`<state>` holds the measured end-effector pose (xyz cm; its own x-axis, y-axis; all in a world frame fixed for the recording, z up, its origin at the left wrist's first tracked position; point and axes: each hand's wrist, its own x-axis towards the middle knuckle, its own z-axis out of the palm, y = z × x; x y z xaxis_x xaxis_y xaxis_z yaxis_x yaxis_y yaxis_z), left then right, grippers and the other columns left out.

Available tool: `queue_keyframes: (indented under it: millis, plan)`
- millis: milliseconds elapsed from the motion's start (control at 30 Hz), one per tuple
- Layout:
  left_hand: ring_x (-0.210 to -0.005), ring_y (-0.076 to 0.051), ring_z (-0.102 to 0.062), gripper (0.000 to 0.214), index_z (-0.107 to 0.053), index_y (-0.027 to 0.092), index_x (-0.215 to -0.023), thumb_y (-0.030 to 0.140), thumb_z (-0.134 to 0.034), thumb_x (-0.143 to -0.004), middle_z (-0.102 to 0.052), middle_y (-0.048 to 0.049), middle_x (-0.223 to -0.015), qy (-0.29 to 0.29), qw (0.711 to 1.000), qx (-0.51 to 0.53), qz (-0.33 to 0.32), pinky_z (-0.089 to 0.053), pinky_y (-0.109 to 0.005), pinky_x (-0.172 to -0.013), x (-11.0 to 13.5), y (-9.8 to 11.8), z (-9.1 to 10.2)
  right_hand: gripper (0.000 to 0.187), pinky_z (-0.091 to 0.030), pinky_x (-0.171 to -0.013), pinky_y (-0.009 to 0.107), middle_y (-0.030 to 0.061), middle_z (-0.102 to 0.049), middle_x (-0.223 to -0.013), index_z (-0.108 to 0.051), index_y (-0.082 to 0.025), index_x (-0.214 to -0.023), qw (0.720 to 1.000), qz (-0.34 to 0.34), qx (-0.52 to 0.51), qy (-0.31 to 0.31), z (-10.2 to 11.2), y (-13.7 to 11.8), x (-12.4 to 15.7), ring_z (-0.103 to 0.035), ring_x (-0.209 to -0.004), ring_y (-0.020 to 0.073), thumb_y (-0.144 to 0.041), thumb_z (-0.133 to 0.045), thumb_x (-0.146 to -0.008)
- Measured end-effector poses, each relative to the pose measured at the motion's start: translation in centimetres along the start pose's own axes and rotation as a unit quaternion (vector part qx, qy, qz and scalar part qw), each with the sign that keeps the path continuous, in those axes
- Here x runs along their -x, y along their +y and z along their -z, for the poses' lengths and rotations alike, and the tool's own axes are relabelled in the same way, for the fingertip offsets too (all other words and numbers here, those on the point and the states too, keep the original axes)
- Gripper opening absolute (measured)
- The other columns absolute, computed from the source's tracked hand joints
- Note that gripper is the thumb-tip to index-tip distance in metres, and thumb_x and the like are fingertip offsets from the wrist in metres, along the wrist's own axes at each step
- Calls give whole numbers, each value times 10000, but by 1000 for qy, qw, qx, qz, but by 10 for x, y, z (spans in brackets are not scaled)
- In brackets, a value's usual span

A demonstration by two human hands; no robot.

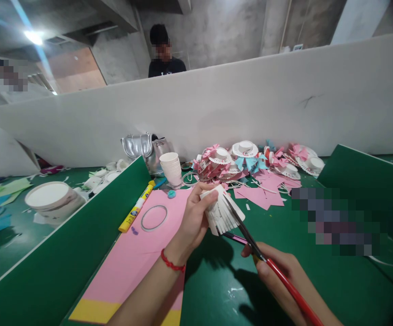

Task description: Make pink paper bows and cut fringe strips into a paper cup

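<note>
My left hand [199, 209], with a red cord bracelet at the wrist, is closed round a white paper cup [221, 213]. The cup's wall is cut into several narrow strips that fan toward the right. My right hand [278, 267] grips a pair of scissors [251, 237] with dark blades and a long red part running to the lower right. One blade lies across the near face of the strips; the other points left below the cup. Whether the blades are closing on a strip, I cannot tell.
Pink paper [128, 265], a yellow glue stick [137, 207] and a tape ring [154, 218] lie left. Stacked paper cups [171, 168] and a silver bag [138, 146] stand behind. Pink-and-white paper crafts [222, 156] sit along the back. Green dividers [81, 231] flank the table.
</note>
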<state>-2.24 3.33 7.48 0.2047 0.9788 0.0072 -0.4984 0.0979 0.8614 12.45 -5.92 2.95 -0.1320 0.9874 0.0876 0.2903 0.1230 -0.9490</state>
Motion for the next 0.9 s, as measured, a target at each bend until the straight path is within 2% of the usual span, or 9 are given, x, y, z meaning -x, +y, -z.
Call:
queue_keyframes:
  millis: [367,633,900]
  plan:
    - [-617,-115,-576,177,-524,208,-712,222,-679,-628,-610,38,-699,2,1000,-1,6,-444,-229,-584,0,1,0,476,-143,-404,230,-74,-231,-462,-586,-174,-677,1000,-2,6,27,0,-2,0,-197,-426,94,-616,-428,-755]
    - [-635,-109,-582,146,-532,207,-711,215,-666,-655,-611,37,-711,-4,1000,-4,3,-448,-220,-596,-1,0,1,445,-170,-394,230,-67,-247,-448,-558,-196,-637,999,0,42,18,1,-1,0,-227,-415,102,-592,-410,-777]
    - [-612,-110,-570,125,-535,210,-718,219,-652,-674,-573,49,-665,-14,1000,-21,-15,-452,-232,-599,-1,-2,3,461,-200,-374,217,-50,-307,-463,-593,-195,-628,997,14,69,41,0,3,0,-240,-414,104,-590,-410,-782]
